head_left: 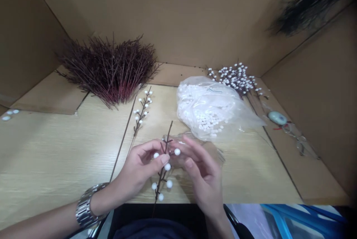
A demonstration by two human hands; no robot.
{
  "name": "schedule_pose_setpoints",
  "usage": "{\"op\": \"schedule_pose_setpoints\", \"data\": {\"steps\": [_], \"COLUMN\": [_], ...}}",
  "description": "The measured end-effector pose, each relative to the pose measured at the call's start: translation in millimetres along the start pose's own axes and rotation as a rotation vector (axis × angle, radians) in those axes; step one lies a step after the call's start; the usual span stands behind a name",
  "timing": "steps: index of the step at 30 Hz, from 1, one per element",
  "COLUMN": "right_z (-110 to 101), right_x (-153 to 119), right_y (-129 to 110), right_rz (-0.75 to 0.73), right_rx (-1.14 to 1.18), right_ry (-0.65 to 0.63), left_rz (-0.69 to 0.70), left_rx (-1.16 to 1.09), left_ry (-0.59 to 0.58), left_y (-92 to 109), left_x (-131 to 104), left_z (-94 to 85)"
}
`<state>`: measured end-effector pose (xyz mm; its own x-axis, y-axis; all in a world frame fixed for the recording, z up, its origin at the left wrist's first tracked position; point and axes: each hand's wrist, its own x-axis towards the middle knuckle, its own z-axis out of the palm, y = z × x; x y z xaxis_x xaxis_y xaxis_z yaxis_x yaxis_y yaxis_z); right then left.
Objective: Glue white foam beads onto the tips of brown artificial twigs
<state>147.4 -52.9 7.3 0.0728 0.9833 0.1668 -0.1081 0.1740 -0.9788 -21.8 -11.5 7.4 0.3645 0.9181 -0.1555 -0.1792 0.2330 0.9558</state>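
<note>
My left hand (145, 162) pinches a dark brown artificial twig (160, 183) between thumb and fingers. White berries (169, 184) sit on the lower and middle side shoots, while the top of the stem is bare. Just right of the twig, my right hand (202, 172) has its thumb and fingers apart, with nothing visible between them; its fingertips are near an upper white berry (177, 151). Beyond my left hand, another berried twig (142, 110) lies on the table. A clear plastic bag (212, 105) of white berries lies behind my right hand.
Bare brown twigs (111, 68) are piled at the back left, and finished-looking berried twigs (237, 77) at the back right. Cardboard walls (178, 19) enclose the table (69, 157). Loose white berries (9, 114) lie far left; a pale green oval object (277, 118) lies right.
</note>
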Motion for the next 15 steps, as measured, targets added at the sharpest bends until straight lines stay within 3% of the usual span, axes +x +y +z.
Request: {"op": "schedule_pose_setpoints", "data": {"steps": [2, 7, 8, 11, 13, 15], "right_z": [-20, -97, -112, -142, -150, -152], "right_x": [-1, 20, 28, 49, 58, 62], "right_y": [-6, -19, -20, -15, -8, 0], "right_rz": [-0.04, -0.154, -0.153, -0.059, -0.013, -0.008], "right_rx": [-0.093, -0.657, -0.807, -1.166, -1.254, -1.282], "right_ry": [0.039, 0.351, 0.325, 0.054, -0.12, -0.201], "left_rz": [0.011, -0.026, -0.041, -0.062, -0.078, -0.114], "left_rx": [0.015, 0.012, 0.011, 0.014, 0.003, -0.04], "left_ry": [0.016, 0.002, 0.001, 0.018, 0.033, 0.04], "left_y": [0, 1, 1, 0, 0, -1], "left_x": [1, 1, 0, 0, 0, 0], "left_z": [-0.4, -1.1, -1.1, -0.2, 1.0, 2.2]}}
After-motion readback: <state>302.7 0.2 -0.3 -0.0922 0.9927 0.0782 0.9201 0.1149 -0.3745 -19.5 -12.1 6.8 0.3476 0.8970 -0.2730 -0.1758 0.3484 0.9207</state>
